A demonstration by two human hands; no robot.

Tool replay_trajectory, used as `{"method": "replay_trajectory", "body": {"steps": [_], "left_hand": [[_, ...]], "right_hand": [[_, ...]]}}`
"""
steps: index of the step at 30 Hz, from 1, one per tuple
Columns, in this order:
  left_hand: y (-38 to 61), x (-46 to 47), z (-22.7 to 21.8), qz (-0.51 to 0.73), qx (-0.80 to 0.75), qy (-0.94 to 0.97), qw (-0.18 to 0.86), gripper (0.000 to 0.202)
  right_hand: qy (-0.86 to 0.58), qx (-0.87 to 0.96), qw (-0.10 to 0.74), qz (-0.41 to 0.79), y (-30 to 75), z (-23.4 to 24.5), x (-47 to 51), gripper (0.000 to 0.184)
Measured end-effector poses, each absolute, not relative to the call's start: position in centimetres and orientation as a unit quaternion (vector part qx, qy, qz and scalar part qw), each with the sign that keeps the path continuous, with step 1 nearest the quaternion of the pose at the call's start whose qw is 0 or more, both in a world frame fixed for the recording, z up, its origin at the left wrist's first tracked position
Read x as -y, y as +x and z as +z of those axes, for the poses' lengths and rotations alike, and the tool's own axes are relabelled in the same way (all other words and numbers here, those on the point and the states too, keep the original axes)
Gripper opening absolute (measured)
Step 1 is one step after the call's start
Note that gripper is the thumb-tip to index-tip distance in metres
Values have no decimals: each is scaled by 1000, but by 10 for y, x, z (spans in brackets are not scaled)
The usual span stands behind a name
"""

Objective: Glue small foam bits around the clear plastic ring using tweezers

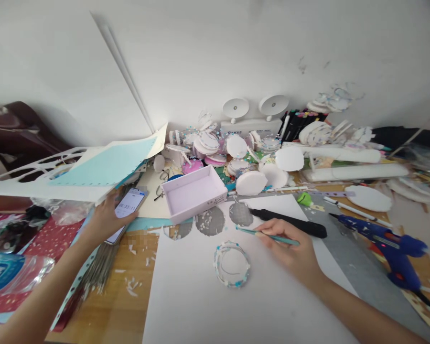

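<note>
Hands well apart. Left hand (105, 217) against a lit phone (129, 203) on the left, thumb across the screen; firmness of grip not discernible. Right hand (293, 249) with fingertips closed on a slender teal tool (247, 231), above white paper (200, 313) on the worktop (127, 313). Near the tool's tip, on the paper: a ring of wire with blue and white ornaments (238, 284). Farther back, an open pale box (191, 193); far right, a blue glue gun (387, 239).
</note>
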State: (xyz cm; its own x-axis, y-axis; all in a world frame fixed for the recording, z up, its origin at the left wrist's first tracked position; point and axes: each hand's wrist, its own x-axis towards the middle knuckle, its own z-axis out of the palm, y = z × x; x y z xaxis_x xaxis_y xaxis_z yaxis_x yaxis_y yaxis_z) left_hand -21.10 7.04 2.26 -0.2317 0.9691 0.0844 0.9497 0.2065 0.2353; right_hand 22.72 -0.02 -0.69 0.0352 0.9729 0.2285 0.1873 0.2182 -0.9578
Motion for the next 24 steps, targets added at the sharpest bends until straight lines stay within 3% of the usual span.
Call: {"method": "replay_trajectory", "body": {"steps": [18,24], "left_hand": [[-193,-86,16,132,-780,611,12,83],[-182,-83,14,163,-788,594,-8,67]], "right_hand": [[-495,570,532,385,228,-4,0,17],[-468,580,547,380,229,-6,2,12]]}}
